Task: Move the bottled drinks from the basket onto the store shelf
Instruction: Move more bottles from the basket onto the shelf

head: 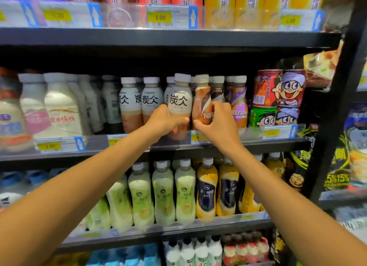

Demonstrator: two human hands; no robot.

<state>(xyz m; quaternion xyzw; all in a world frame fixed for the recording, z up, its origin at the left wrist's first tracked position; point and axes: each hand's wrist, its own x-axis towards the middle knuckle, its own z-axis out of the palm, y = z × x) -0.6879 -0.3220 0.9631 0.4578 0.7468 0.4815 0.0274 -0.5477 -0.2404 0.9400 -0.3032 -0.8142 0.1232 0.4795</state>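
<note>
My left hand grips the lower part of a white-capped latte bottle with a cream label, standing at the front of the middle shelf. Beside it my right hand holds a brown Nescafe bottle, fingers curled round its right side and thumb at its front. The two bottles stand upright and touch. Matching latte bottles are lined up to the left, and more Nescafe bottles to the right. No basket is in view.
White milk-drink bottles fill the shelf's left end; stacked cartoon cans fill the right. Green and yellow bottles stand on the shelf below. A black upright bounds the right, with snack bags beyond it.
</note>
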